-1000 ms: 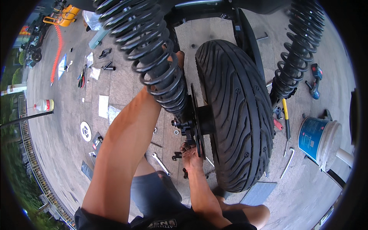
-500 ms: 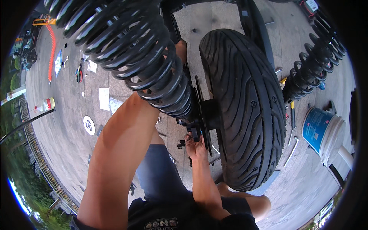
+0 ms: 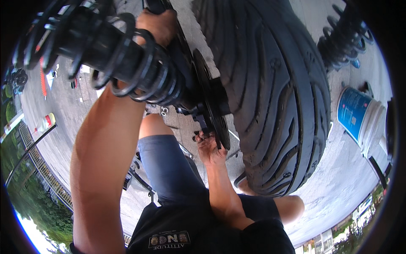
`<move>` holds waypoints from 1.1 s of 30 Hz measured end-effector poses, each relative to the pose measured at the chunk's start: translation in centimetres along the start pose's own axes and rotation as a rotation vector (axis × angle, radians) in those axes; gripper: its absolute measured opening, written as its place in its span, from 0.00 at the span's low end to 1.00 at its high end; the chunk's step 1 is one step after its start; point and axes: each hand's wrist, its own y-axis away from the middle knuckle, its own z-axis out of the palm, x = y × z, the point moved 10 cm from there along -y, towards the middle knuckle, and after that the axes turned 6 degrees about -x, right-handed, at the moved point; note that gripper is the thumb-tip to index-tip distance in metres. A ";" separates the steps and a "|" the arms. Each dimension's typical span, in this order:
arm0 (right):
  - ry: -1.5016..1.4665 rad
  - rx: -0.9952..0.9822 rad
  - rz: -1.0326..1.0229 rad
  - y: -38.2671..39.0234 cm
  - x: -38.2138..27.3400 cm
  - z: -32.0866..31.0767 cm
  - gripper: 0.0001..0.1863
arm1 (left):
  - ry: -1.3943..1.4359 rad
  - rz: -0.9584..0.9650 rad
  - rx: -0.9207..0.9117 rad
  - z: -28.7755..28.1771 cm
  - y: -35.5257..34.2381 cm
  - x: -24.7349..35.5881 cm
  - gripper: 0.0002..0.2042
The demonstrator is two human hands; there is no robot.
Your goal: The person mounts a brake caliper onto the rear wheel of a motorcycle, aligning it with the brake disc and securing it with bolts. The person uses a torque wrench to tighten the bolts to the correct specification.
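Work area: brake disc [image 3: 210, 99], seen nearly edge-on at centre, just left of the rear tyre [image 3: 270, 97]. Dark hub [image 3: 220, 97] bridges disc and tyre; the slot between them is narrow, widening below the hub.

Right hand [image 3: 210, 149]: palm up at the disc's lower edge, fingers bent up toward a small black fitting [image 3: 203, 123] on the disc's left side. Room for this hand lies below and to its left, bounded by the bent left leg [image 3: 156, 165]; the tyre walls off the right.

Left hand [image 3: 157, 26]: higher up, fingers curled against the black frame bar [image 3: 179, 46]. Fingertips of both hands are partly hidden, so I cannot tell whether either grasp is fully closed.

Obstruction: left coil spring [image 3: 146, 72] crosses in front of the left wrist, leaving little side clearance.

Surroundings: second coil spring [image 3: 344, 42] at upper right, beyond the tyre. Blue-and-white bucket [image 3: 359, 118] at right, well apart from both hands; the widest gap runs between it and the tyre, over paved ground [image 3: 342, 169]. Far left: clear bottle [image 3: 44, 122], orange coiled hose [image 3: 43, 78]. A railing [image 3: 46, 178] edges the paving there.
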 end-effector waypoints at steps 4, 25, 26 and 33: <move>0.016 0.103 -0.009 0.9 -0.3 -1.4 0.21 | 0.109 0.143 -0.206 1.2 2.0 2.7 0.14; 0.014 -0.110 -0.007 -2.8 0.2 -0.5 0.23 | 0.378 0.157 -0.241 3.9 1.1 3.1 0.17; 0.028 -0.114 -0.011 -3.0 0.2 -0.6 0.22 | 0.665 0.316 -0.452 4.8 1.1 4.2 0.15; 0.059 -0.250 -0.043 -4.2 0.1 -0.5 0.21 | 1.119 -0.205 -0.449 7.5 8.9 -9.3 0.20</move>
